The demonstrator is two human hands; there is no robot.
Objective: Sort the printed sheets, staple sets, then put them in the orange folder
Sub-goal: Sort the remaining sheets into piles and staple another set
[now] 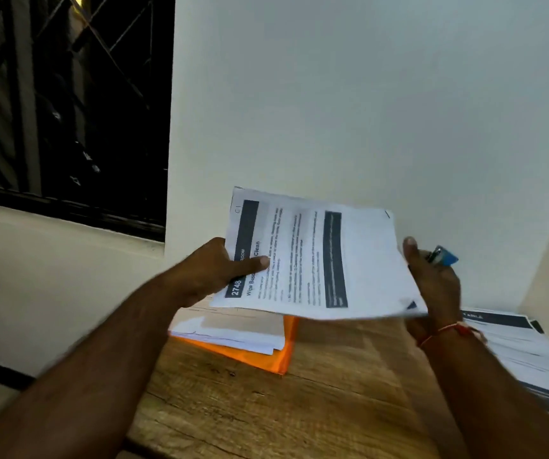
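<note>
Left hand (215, 270) gripping sheets (316, 260) over folder (266, 356); right hand (432, 279) pinching sheets, clutching stapler (443, 255).

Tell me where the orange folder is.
The orange folder lies on the wooden table at centre-left, under a small stack of sheets, below the raised set of sheets.

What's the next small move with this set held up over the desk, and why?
Probably bring the stapler in the right hand to the set's corner and staple it. The left hand steadies the far edge, and the orange folder below already holds sheets, so binding likely comes before filing.
</note>
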